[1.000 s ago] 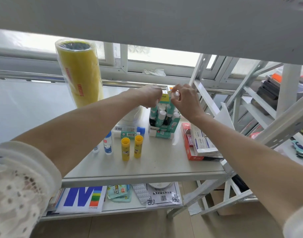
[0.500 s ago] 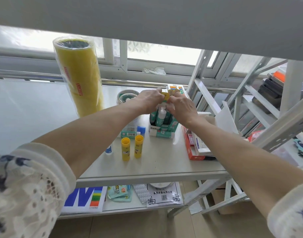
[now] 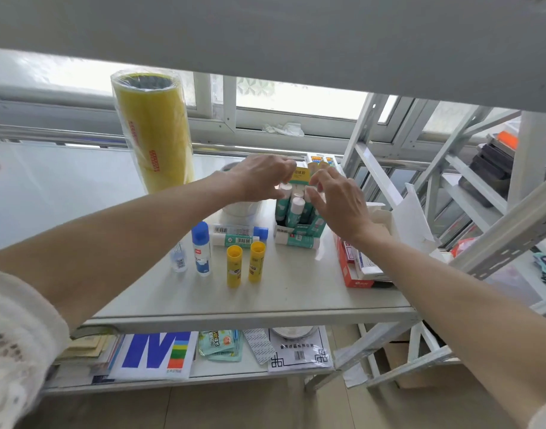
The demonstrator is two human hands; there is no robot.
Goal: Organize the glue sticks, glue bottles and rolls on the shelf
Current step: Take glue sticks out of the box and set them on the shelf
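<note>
White metal shelf (image 3: 281, 292) up front: two yellow glue sticks (image 3: 245, 266) upright near the edge, a blue-capped glue bottle (image 3: 201, 248) beside them. Further back, both hands over the box of teal glue sticks (image 3: 296, 212): left hand (image 3: 259, 178) pinching, what it holds hidden; right hand (image 3: 340, 199) fingers spread, loose. Yellow tape rolls (image 3: 154, 131) stand behind at the left, half hiding a white roll (image 3: 240, 209).

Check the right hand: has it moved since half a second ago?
Yes. The right hand has let go and opened, drawing back slightly right of the glue stick box, which it was pinching at the top.
</note>
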